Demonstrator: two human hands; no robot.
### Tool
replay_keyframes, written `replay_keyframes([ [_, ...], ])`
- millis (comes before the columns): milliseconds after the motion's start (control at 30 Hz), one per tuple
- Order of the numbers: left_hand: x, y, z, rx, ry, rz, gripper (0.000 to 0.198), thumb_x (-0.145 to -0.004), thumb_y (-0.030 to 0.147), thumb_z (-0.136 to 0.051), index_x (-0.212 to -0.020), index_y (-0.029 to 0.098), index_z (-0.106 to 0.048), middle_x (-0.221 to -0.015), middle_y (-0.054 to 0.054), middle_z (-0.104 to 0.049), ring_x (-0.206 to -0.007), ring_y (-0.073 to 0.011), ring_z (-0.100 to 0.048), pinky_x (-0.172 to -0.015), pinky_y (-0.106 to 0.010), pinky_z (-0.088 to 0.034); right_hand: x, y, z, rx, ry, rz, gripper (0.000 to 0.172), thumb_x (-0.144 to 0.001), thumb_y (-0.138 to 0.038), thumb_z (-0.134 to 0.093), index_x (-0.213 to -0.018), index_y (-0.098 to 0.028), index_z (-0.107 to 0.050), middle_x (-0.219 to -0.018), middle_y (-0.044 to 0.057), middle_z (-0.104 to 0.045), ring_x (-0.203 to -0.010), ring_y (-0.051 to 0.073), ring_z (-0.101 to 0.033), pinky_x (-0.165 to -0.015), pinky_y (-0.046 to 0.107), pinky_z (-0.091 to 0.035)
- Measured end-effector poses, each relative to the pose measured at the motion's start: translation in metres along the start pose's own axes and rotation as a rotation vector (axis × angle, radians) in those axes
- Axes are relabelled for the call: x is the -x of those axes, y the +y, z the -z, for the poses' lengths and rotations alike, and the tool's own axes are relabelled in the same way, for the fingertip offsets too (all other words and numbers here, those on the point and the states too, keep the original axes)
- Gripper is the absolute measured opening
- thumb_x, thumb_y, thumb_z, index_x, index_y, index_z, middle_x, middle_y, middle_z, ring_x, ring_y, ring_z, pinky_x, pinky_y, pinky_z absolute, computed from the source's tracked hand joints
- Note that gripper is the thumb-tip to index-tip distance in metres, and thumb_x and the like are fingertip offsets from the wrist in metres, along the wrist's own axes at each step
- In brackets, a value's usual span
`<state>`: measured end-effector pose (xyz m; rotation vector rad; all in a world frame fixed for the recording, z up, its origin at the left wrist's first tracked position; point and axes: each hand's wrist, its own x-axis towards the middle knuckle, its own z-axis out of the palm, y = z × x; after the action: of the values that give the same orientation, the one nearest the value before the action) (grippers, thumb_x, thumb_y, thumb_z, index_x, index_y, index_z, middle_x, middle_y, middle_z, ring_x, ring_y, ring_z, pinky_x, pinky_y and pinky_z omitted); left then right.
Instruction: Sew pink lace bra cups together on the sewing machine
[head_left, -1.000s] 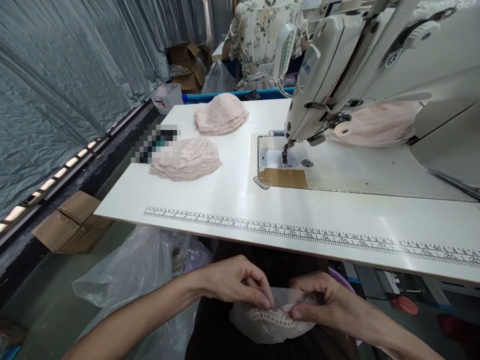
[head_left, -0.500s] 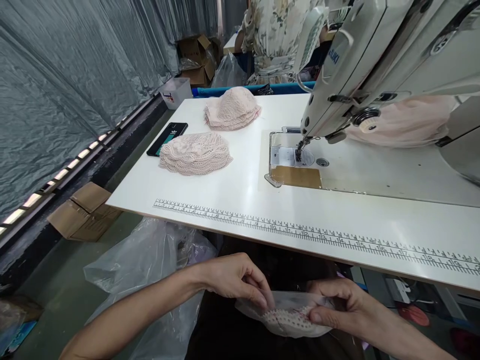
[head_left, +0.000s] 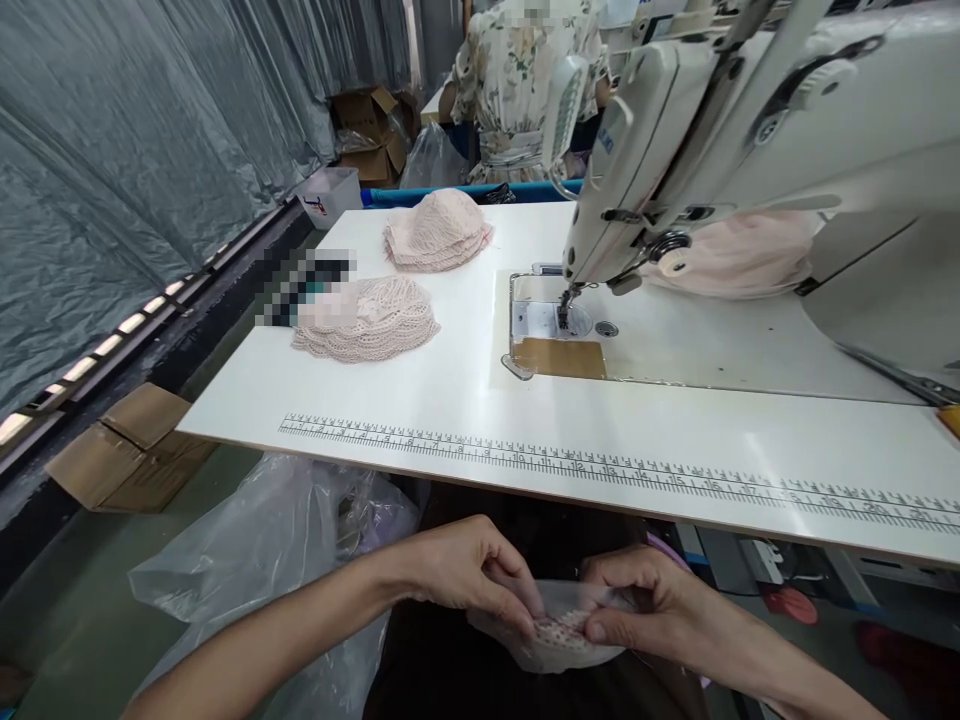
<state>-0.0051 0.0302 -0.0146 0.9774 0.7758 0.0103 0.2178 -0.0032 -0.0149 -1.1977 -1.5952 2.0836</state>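
Below the table's front edge, over my lap, both hands pinch one pale pink lace piece (head_left: 555,640) with a sheer layer on it. My left hand (head_left: 465,570) grips its left edge with closed fingertips. My right hand (head_left: 645,600) holds the right edge, thumb pressed on the lace. On the white table (head_left: 420,400) lie two stacks of similar lace pieces, one nearer (head_left: 367,320) and one farther back (head_left: 439,232). The sewing machine (head_left: 720,140) stands at the right, its needle (head_left: 564,305) over the plate.
A printed ruler (head_left: 600,468) runs along the table's front edge. More pink fabric (head_left: 735,255) lies behind the machine. A clear plastic bag (head_left: 262,550) hangs at my left; a flat cardboard box (head_left: 120,450) lies on the floor. Another person in a floral dress (head_left: 517,80) stands beyond the table.
My hands have drawn closer together on the lace piece, bunching it smaller. The view has shifted slightly; the table's contents have not moved.
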Motion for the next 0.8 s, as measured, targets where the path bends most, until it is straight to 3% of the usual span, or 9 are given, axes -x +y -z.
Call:
replay_keyframes([
  [267, 0.0009, 0.0034, -0.0073, -0.031, 0.042, -0.004, 0.028, -0.052, 0.028, -0.082, -0.077, 0.017, -0.073, -0.064, 0.003, -0.066, -0.060, -0.0077, -0.059, -0.065, -0.017, -0.047, -0.0029, -0.0010, -0.0023, 0.019, 0.006, 0.017, 0.020, -0.076, -0.034, -0.066, -0.072, -0.014, -0.067, -0.060, -0.003, -0.051, -0.056, 0.008, -0.039, -0.052, 0.019, -0.029],
  [467, 0.0001, 0.0004, -0.0063, -0.003, 0.041, -0.019, 0.016, -0.060, 0.022, -0.077, -0.075, 0.018, -0.073, -0.064, 0.003, -0.067, -0.061, -0.0082, -0.061, -0.067, -0.019, -0.049, 0.0033, 0.0016, 0.0005, 0.080, -0.014, 0.004, 0.025, -0.075, -0.037, -0.064, -0.067, -0.014, -0.060, -0.058, -0.005, -0.042, -0.055, 0.008, -0.034, -0.049, 0.020, -0.024],
  [800, 0.0063, 0.0067, -0.0086, -0.058, 0.022, 0.016, 0.029, -0.054, 0.030, -0.081, -0.079, 0.018, -0.073, -0.065, 0.004, -0.066, -0.060, -0.0064, -0.057, -0.064, -0.016, -0.045, -0.0016, -0.0014, -0.0064, 0.127, -0.002, 0.014, 0.025, -0.076, -0.034, -0.060, -0.062, -0.016, -0.052, -0.057, -0.005, -0.041, -0.055, 0.008, -0.035, -0.049, 0.019, -0.025],
])
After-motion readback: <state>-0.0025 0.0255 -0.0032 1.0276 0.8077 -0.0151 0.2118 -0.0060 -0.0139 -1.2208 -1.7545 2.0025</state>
